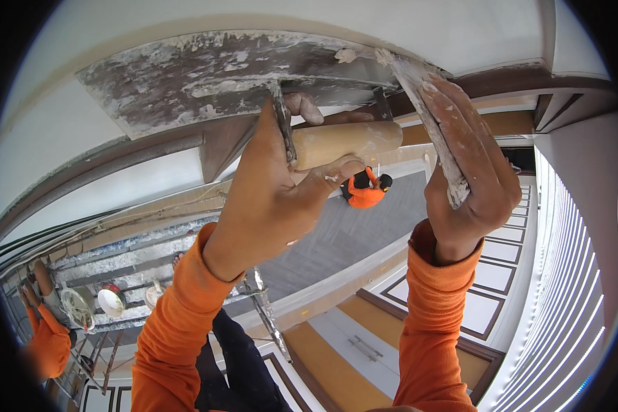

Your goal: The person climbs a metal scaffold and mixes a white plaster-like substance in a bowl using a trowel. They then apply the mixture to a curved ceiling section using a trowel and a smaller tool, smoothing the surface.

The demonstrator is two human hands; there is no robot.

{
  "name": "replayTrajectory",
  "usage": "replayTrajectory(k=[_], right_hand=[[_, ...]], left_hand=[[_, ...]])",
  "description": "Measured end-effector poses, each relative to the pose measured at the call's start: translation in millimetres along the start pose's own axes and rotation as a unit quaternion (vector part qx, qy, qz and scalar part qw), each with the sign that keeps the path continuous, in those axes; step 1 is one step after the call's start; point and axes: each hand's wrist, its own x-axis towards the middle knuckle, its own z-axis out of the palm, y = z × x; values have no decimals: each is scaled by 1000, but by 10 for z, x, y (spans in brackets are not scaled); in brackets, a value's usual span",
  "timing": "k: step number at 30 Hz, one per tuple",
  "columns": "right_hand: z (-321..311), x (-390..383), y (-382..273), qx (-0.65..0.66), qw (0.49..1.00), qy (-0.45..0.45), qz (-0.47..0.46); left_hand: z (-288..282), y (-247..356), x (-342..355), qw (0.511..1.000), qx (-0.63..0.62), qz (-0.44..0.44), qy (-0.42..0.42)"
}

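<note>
My left hand (271,182) is wrapped round the pale, rounded handle (353,141) of a plastering trowel. The trowel's long metal blade (178,89) is smeared with whitish plaster and raised close to the ceiling. In my right hand (474,165) is a scraper (429,123), seen nearly edge-on and caked with plaster. Its upper end meets the right end of the trowel blade, next to a small lump of plaster (346,55). Plaster specks dot the fingers of both hands.
High plaster-splashed scaffold planks (134,257) lie at lower left, carrying a bucket (77,307) and a white bowl (111,301). One person in orange (48,340) is beside them; another (366,189) is on the grey floor (336,233) far below. Dark trim (508,77) edges the ceiling.
</note>
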Motion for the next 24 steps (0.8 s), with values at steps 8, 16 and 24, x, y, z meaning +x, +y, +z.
replayTrajectory(k=[8,16,24], right_hand=[[74,41,49,-38,999,-16,-25],[-42,102,45,8,998,-49,23],[-212,-21,71,75,993,-88,-35]], left_hand=[[-10,-30,26,1000,11,13,5],[15,9,-12,999,-3,-26,20],[1,15,-12,1000,-5,-21,11]])
